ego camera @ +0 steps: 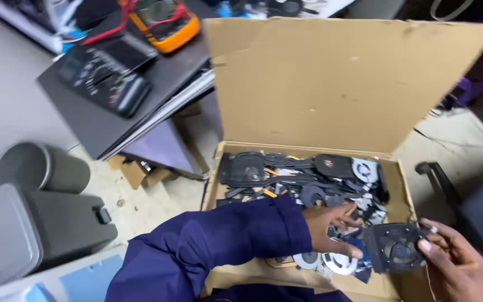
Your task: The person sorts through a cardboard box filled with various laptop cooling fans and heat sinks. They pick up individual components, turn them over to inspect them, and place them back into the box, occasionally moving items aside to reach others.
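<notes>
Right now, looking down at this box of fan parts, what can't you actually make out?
- Head view: the bottom of the cardboard box is hidden under piled black fan parts.
- The left hand and its blue sleeve cover the parts beneath.
- The right hand is cut off by the frame's bottom edge.
- Detail of the held fan is blurred.

Clad in a dark navy-blue long sleeve [208, 246], loose and creased, reaching to the wrist of the left hand [331, 229]. Bare at the right hand [455, 264], with no sleeve, ring or watch in view there.
</notes>
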